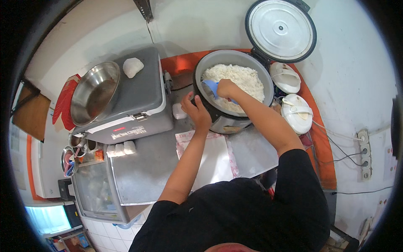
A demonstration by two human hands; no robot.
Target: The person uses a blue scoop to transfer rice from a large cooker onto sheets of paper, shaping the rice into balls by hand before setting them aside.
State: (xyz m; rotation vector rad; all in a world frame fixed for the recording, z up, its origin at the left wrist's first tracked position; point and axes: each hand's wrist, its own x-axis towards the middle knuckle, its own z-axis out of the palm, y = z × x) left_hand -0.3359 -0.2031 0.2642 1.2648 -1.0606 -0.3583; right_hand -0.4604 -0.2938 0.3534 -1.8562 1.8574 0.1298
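Note:
A large rice cooker [233, 126] stands with its round lid [280, 28] raised, and white cooked rice [239, 75] lies in its pot. My right hand [227, 89] is inside the pot, closed around a blue plastic rice scoop [211, 86] at the left of the rice. My left hand [196, 110] is at the cooker's left rim with its fingers apart; whether it touches the rim I cannot tell. Beside it sits a small white wrapped bundle [178, 111]. Below the cooker, white paper sheets with a red-printed border [217, 157] lie on the metal table.
At the left stands a grey cooler box [138, 91], bearing a steel bowl [96, 94] and a white lump [133, 67]. Several small white bundles [121, 149] rest in front of it on the metal table [141, 173]. Two white lidded containers [297, 113] stand right of the cooker, near cables and a power strip [365, 154].

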